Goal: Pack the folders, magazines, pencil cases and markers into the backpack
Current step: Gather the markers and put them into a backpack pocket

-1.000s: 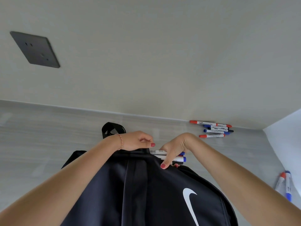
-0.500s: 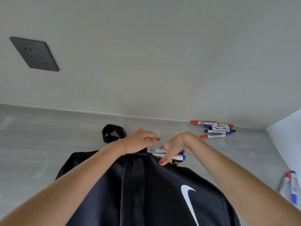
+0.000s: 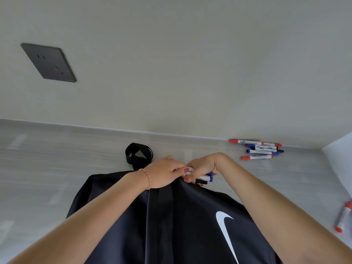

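A black backpack with a white swoosh lies on the grey floor in front of me, its top loop pointing toward the wall. My left hand pinches the fabric at the bag's top edge. Right beside it, my right hand grips a bunch of markers with blue and black caps at that same edge. Several more red, blue and black markers lie by the wall at the right. The bag's opening is hidden by my hands.
Two markers lie at the right edge, next to a white surface. A dark socket plate sits on the wall at upper left. Bare grey floor stretches to the left of the bag.
My left hand has slid right along the bag's top edge until it meets my right hand. The right hand still holds the markers in about the same place.
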